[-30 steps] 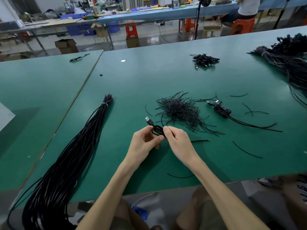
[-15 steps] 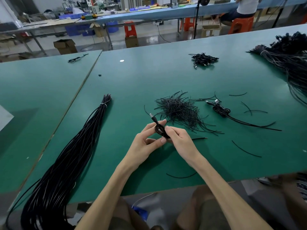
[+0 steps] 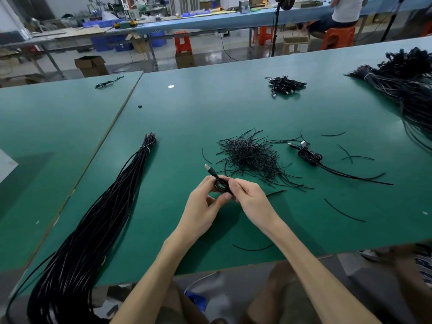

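- Black and thin, the coiled cable [image 3: 221, 184] is held between both hands over the green counter [image 3: 210, 113], in the near half of it. Its USB plug [image 3: 207, 167] sticks out up and to the left of the coil.
- The left hand [image 3: 201, 206] holds the coil from the left, with thumb and forefinger curled round it.
- The right hand [image 3: 251, 199] pinches the coil's right side. The thumb is on top and the other fingers are curled below.
- Just beyond the hands, a loose pile of short black ties [image 3: 247, 155] lies flat on the counter. A few single ties are scattered to the right, and one lies near the front edge.
- Right of that pile is a second wound cable [image 3: 308, 156], with its plugs showing and long tails trailing to the right.
- On the left, a long bundle of black cables [image 3: 93, 218] is bound near its far end with a pale band. It runs off the counter's front edge.
- Far back sits a small heap of wound cables [image 3: 284, 85], well apart from the hands.
- At the far right lies a large dark bundle [image 3: 406, 90], partly cut off by the frame.
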Motion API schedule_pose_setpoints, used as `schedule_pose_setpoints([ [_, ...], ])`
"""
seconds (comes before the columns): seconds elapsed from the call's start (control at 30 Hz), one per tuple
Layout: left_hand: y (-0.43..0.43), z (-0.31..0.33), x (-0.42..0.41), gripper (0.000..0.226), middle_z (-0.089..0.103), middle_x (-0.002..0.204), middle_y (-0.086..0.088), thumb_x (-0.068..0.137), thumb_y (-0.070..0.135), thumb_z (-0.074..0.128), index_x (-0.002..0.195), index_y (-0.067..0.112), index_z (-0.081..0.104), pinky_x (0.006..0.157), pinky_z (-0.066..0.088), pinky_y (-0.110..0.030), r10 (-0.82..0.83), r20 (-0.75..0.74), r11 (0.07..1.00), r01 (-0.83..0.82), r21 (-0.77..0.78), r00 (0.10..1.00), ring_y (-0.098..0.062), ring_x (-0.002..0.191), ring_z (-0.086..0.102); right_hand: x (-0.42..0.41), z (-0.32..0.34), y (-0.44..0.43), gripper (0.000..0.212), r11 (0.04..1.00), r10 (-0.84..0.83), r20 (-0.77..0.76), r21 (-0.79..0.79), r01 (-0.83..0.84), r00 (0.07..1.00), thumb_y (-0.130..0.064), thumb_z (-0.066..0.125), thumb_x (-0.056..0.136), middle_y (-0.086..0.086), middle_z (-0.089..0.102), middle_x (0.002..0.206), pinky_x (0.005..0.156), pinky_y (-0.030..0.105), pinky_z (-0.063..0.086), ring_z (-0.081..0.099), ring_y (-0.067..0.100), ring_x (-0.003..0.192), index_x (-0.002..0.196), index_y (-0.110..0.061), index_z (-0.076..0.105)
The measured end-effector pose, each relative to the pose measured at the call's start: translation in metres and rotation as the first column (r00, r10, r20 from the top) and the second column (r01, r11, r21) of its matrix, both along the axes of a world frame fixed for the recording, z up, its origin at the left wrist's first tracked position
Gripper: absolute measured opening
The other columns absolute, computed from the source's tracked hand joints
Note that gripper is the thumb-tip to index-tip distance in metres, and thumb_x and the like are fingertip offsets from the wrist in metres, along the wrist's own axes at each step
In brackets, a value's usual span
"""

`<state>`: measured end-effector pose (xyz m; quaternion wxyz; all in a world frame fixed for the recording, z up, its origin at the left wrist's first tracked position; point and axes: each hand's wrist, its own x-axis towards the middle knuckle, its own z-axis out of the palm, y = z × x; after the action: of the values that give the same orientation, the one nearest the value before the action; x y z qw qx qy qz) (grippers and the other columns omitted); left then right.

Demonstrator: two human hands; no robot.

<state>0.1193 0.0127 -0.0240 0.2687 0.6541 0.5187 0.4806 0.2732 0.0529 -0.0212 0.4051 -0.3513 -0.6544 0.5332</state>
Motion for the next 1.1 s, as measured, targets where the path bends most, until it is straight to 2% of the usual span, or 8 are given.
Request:
schedule_pose_setpoints([
  [0.13,0.002,-0.003,-0.002,0.014,0.071,0.099,0.007,0.096,0.013,0.071,0.108,0.017,0.069,0.074,0.05,-0.02,0.113,-0.084,0.994,-0.113,0.012,0.99,-0.012,0.092,0.067,-0.001,-0.003,0.0,0.037,0.995,-0.09,0.113,0.057,0.084,0.989,-0.037,0.052,0.106,-0.013,0.057,0.063,0.066,0.023,0.04,0.049,0.001,0.062,0.074,-0.024,0.067],
  [0.23,0.002,-0.003,-0.001,0.016,0.069,0.096,0.011,0.095,0.013,0.071,0.101,0.027,0.067,0.074,0.044,-0.01,0.154,-0.091,0.988,-0.153,0.016,0.984,-0.007,0.091,0.065,-0.002,-0.002,-0.001,0.033,0.993,-0.106,0.113,0.054,0.1,0.988,-0.038,0.055,0.105,-0.016,0.061,0.061,0.061,0.013,0.037,0.051,-0.002,0.057,0.078,-0.023,0.068],
  [0.4,0.0,-0.004,-0.001,0.03,0.068,0.085,0.013,0.093,0.006,0.072,0.085,0.034,0.065,0.072,0.045,-0.011,0.227,-0.036,0.974,-0.227,0.004,0.973,-0.006,0.084,0.067,-0.002,-0.003,-0.002,0.023,0.996,-0.08,0.041,-0.027,0.081,0.996,-0.039,0.062,0.101,-0.005,0.069,0.068,0.062,0.02,0.04,0.055,0.001,0.059,0.099,-0.017,0.054],
  [0.53,-0.001,-0.005,-0.003,0.035,0.075,0.085,0.014,0.09,-0.004,0.068,0.084,0.03,0.07,0.073,0.05,-0.011,0.259,0.032,0.966,-0.258,-0.034,0.965,-0.003,0.082,0.071,0.0,-0.005,-0.001,0.016,0.998,-0.024,0.103,0.058,0.018,0.994,-0.035,0.058,0.104,-0.008,0.07,0.073,0.067,0.019,0.041,0.057,0.001,0.066,0.101,-0.021,0.052],
  [0.63,-0.002,-0.002,-0.002,0.048,0.073,0.082,0.018,0.09,-0.004,0.068,0.078,0.042,0.067,0.068,0.046,-0.008,0.273,0.018,0.962,-0.273,-0.012,0.962,0.002,0.076,0.068,-0.001,-0.007,0.0,0.009,0.996,0.02,0.104,0.08,-0.029,0.994,-0.031,0.056,0.106,-0.01,0.07,0.074,0.069,0.019,0.04,0.056,0.0,0.065,0.106,-0.022,0.054],
  [0.77,-0.004,0.0,0.0,0.05,0.071,0.085,0.016,0.09,0.001,0.071,0.08,0.049,0.065,0.069,0.045,-0.007,0.252,-0.041,0.966,-0.249,0.063,0.967,-0.003,0.079,0.068,0.001,-0.009,0.0,0.008,0.998,0.029,0.047,0.053,-0.031,0.998,-0.028,0.056,0.106,-0.003,0.068,0.072,0.064,0.022,0.04,0.053,0.002,0.061,0.104,-0.02,0.056],
  [0.9,-0.003,0.001,-0.001,0.047,0.072,0.084,0.014,0.091,-0.002,0.07,0.086,0.044,0.07,0.068,0.052,-0.016,0.203,-0.011,0.979,-0.203,0.011,0.979,-0.006,0.079,0.07,0.001,-0.012,0.002,0.013,0.998,-0.008,0.028,0.063,0.006,1.0,-0.025,0.057,0.105,-0.002,0.067,0.071,0.062,0.019,0.039,0.053,0.003,0.06,0.094,-0.019,0.056],
  [1.1,-0.002,-0.001,-0.005,0.054,0.074,0.081,0.009,0.089,-0.009,0.069,0.074,0.043,0.07,0.06,0.054,-0.021,0.19,0.05,0.981,-0.187,-0.058,0.981,-0.004,0.071,0.07,0.001,-0.01,0.001,0.017,0.998,-0.012,0.032,0.061,0.011,0.999,-0.023,0.058,0.105,-0.002,0.066,0.07,0.061,0.018,0.038,0.053,0.004,0.061,0.09,-0.016,0.058],
])
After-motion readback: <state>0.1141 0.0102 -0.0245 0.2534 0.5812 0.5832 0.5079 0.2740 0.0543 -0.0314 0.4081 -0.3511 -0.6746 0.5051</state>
